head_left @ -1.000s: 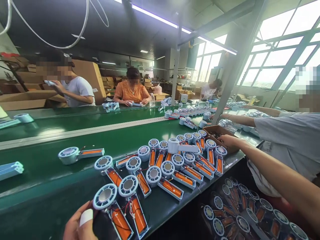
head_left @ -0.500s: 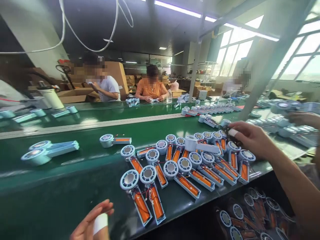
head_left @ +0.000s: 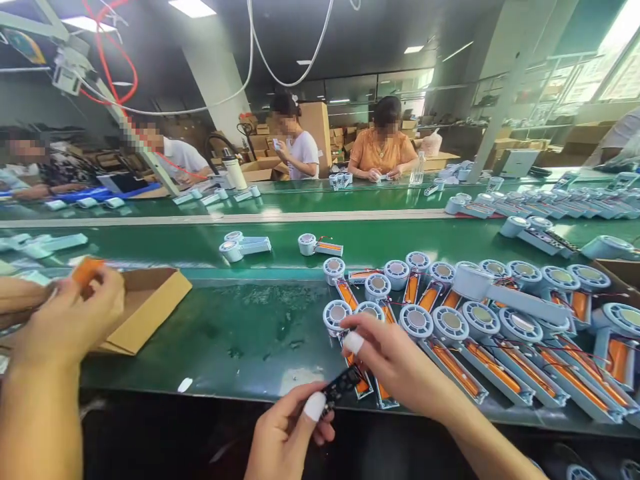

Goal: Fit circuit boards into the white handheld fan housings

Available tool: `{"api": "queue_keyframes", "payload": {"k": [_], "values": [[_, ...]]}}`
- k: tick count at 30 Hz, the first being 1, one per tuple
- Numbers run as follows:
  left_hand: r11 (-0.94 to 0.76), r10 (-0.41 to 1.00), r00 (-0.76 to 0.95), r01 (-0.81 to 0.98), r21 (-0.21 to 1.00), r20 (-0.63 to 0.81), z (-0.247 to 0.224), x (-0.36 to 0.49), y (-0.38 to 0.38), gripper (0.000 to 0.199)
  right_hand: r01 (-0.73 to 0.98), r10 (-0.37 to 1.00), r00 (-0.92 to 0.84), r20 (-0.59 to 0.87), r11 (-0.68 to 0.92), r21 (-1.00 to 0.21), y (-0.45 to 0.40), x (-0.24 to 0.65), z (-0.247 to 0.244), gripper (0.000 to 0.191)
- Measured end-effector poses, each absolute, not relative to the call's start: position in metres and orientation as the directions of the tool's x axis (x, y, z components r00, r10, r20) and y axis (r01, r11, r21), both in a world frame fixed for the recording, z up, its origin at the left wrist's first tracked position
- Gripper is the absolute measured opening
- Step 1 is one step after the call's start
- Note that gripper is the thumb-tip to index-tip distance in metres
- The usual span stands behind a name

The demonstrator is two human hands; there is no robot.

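Note:
A narrow black circuit board (head_left: 341,390) is between my hands, above the front edge of the bench. My left hand (head_left: 287,427) pinches its lower end, with white tape round the thumb. At the upper end my right hand (head_left: 395,363) has its fingers curled against the board, partly hiding it; a digit also wears white tape. Just behind my hands lie light-blue handheld fan bodies, such as this one (head_left: 336,316), with round heads and orange battery cells (head_left: 453,370) in open handles. A closed-looking fan piece (head_left: 525,300) lies across several of them.
At the left, a co-worker's hands (head_left: 87,310) hold an orange piece by an open cardboard box (head_left: 150,310). More fan parts (head_left: 245,247) rest on the green belt (head_left: 280,233). Several people sit across the line. A slanted post (head_left: 500,107) rises at the right.
The view has swung left. My right hand has come from the far right side of the fans to the front, and the black circuit board is now between both hands.

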State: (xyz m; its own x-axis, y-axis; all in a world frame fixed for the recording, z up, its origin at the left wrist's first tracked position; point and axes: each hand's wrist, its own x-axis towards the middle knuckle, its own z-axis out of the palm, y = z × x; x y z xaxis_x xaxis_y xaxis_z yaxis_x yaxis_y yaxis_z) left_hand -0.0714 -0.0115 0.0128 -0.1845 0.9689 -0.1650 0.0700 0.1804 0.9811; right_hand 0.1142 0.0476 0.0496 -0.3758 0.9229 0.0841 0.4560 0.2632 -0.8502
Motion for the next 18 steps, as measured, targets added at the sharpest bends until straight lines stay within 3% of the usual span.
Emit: {"api": "queue_keyframes", "payload": {"k": [2, 4, 8, 11, 13, 16, 18], "values": [[0.194, 0.945, -0.274, 0.034, 0.980, -0.177, 0.024, -0.077, 0.000, 0.037, 0.649, 0.957, -0.261, 0.128, 0.272, -0.710, 0.056, 0.108, 0.043, 0.019], [0.181, 0.934, -0.317, 0.020, 0.983, -0.165, 0.042, -0.088, 0.017, 0.034, 0.801, 0.951, -0.274, 0.141, 0.307, -0.514, 0.061, 0.098, 0.034, 0.014], [0.132, 0.921, -0.371, 0.014, 0.991, -0.117, 0.093, -0.139, 0.076, 0.031, 0.900, 0.937, -0.321, 0.135, 0.347, -0.264, 0.062, 0.078, 0.019, 0.017], [0.090, 0.917, -0.392, 0.027, 0.996, -0.073, 0.128, -0.187, 0.124, 0.033, 0.906, 0.925, -0.340, 0.168, 0.371, -0.205, 0.059, 0.075, 0.017, 0.017], [-0.003, 0.940, -0.340, 0.087, 0.996, 0.032, 0.138, -0.204, 0.141, 0.038, 0.878, 0.901, -0.387, 0.195, 0.425, -0.221, 0.055, 0.080, 0.019, 0.018], [-0.108, 0.928, -0.341, 0.138, 0.985, 0.150, 0.120, -0.189, 0.125, 0.030, 0.810, 0.854, -0.455, 0.251, 0.515, -0.281, 0.044, 0.095, 0.019, 0.026], [-0.067, 0.917, -0.375, 0.187, 0.980, 0.134, 0.090, -0.152, 0.094, 0.029, 0.794, 0.837, -0.467, 0.286, 0.539, -0.282, 0.036, 0.106, 0.015, 0.030]]}}
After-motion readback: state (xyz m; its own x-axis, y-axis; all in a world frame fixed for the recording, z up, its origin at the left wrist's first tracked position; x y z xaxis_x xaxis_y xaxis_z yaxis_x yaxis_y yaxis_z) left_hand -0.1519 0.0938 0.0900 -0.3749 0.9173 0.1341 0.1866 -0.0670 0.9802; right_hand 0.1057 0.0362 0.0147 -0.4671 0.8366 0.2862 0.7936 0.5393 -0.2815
